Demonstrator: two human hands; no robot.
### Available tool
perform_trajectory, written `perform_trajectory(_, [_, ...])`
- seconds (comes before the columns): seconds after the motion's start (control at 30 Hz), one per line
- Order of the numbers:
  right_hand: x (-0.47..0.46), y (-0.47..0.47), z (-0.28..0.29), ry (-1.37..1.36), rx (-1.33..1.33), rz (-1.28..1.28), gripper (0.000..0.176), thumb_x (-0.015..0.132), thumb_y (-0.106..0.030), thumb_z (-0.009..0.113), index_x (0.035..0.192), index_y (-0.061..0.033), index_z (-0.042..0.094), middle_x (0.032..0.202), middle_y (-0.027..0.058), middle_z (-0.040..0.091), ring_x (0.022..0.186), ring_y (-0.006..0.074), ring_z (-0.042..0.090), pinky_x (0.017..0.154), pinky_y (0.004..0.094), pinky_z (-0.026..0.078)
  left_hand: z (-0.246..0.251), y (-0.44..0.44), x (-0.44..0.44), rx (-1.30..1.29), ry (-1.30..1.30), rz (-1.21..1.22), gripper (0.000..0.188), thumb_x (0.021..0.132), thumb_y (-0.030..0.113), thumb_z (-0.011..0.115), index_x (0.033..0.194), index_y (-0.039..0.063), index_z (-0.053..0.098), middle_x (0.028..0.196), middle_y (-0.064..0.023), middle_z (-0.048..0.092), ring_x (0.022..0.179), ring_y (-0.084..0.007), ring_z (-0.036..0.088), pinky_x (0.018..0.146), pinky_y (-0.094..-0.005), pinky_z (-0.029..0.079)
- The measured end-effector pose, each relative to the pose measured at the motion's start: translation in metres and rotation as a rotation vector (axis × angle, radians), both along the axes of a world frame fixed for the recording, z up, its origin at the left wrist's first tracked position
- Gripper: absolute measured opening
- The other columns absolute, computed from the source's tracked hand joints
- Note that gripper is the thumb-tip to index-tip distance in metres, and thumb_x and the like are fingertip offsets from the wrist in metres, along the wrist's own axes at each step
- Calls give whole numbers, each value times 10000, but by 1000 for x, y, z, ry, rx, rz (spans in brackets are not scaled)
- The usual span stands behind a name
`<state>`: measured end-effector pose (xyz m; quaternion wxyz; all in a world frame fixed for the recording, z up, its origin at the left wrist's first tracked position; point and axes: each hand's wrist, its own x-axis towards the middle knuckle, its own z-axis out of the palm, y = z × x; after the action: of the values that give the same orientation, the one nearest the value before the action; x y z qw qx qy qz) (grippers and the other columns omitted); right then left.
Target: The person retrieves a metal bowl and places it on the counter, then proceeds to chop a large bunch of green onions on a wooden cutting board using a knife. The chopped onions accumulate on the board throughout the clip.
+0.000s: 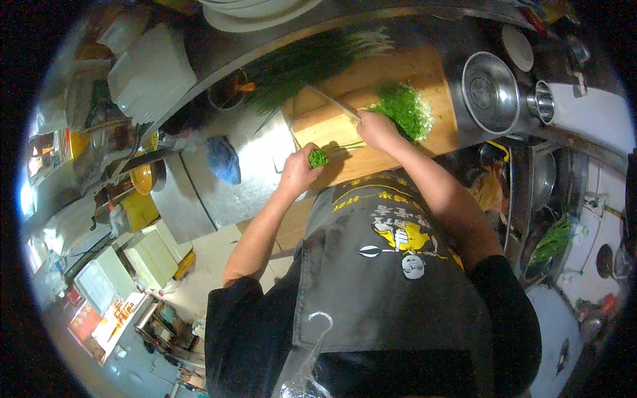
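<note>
My left hand [298, 170] is closed around a small bunch of green onions [319, 158], whose cut ends face right, over the near left edge of the wooden cutting board [429, 62]. My right hand [379, 130] grips a kitchen knife [334, 102]; its blade points to the far left above the board, and its handle is hidden in my fist. Just beyond that hand lies a heap of chopped green onions [404, 110]. Long uncut green onions [303, 64] lie across the back of the board and past its left side. A few loose green strands rest between my hands.
Right of the board stand a wide steel bowl [490, 93] and a steel cup [544, 102]. A crumpled blue cloth [223, 159] lies on the steel counter [259, 186] at left. White dishes [152, 74] are stacked on the shelf [224, 59] at the far left.
</note>
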<state>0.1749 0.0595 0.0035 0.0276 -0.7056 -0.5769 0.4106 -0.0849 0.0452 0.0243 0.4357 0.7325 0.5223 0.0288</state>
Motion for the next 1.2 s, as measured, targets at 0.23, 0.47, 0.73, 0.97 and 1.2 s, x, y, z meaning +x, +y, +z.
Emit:
perform_trajectory(0.23, [5,2,7,80,83,-26,306,960,-227,550,1176,-22,625,1037,261,694,971,460,654,846,534,521,-23,-4,57,275,-19,-209,348,765,152,739,1062,50,588,967,-174,665,875,-389,684,761,-496,544])
perform_trajectory(0.47, [45,-62,35,142,43,-183,330,964,-277,553,1166,-25,621,1015,255,696,935,465,660,799,535,522,-59,7,85,421,17,-300,370,726,104,731,1065,58,589,990,-169,639,999,-377,606,823,-471,535])
perform_trajectory(0.73, [61,-127,29,109,-31,-239,344,980,-248,582,1175,34,602,1004,293,686,936,474,663,823,512,525,-48,11,102,418,-46,-188,635,639,135,812,1216,16,577,1159,-186,568,1105,-391,531,953,-487,464])
perform_trajectory(0.97, [46,-131,38,65,-103,-249,332,965,-233,574,1162,34,593,1021,310,673,949,497,652,825,538,522,-41,7,90,442,-168,-129,740,697,126,821,1345,-9,492,1277,-250,523,1191,-425,500,1029,-474,439])
perform_trajectory(1.2, [37,-128,41,28,-76,-230,309,967,-239,566,1122,27,587,980,311,669,937,497,652,816,544,523,-48,5,85,422,-181,-182,327,724,98,807,958,15,594,1094,-189,528,1041,-398,511,906,-485,465])
